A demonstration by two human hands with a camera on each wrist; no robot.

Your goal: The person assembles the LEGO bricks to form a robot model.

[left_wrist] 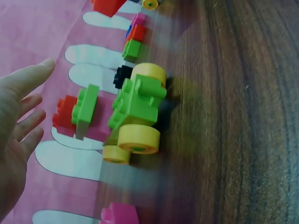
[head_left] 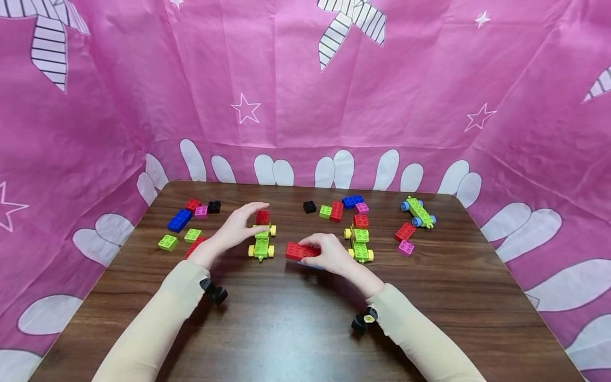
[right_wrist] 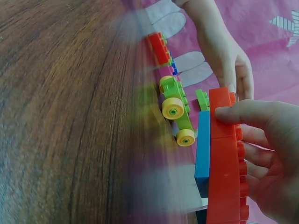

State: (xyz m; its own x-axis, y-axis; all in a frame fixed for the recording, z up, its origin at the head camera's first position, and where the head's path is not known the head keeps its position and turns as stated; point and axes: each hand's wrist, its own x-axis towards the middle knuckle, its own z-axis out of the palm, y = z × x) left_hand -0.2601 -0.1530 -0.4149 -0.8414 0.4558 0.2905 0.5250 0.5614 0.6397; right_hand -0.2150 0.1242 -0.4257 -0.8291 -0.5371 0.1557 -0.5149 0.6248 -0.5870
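My right hand (head_left: pixel 331 255) pinches a block of red bricks (head_left: pixel 300 251) above the table. A seam divides the red bricks (right_wrist: pixel 223 168) in the right wrist view, and a blue brick (right_wrist: pixel 202 144) is attached beneath them. My left hand (head_left: pixel 231 229), fingers extended, is beside a lime-green toy car (head_left: pixel 261 249) with yellow wheels. That car carries a raised green brick with a red brick (head_left: pixel 263 216) behind it. In the left wrist view, a gap separates the left hand (left_wrist: pixel 16 126) from the bricks. A similar yellow-wheeled car (head_left: pixel 360 250) stands right of my right hand.
Loose bricks lie at the left, among them a blue brick (head_left: pixel 180 220) and a green brick (head_left: pixel 168 243). More bricks, including a black brick (head_left: pixel 310 207), are at the back centre. A green car base (head_left: pixel 420 213) with blue wheels sits back right, near a red brick (head_left: pixel 405 232).
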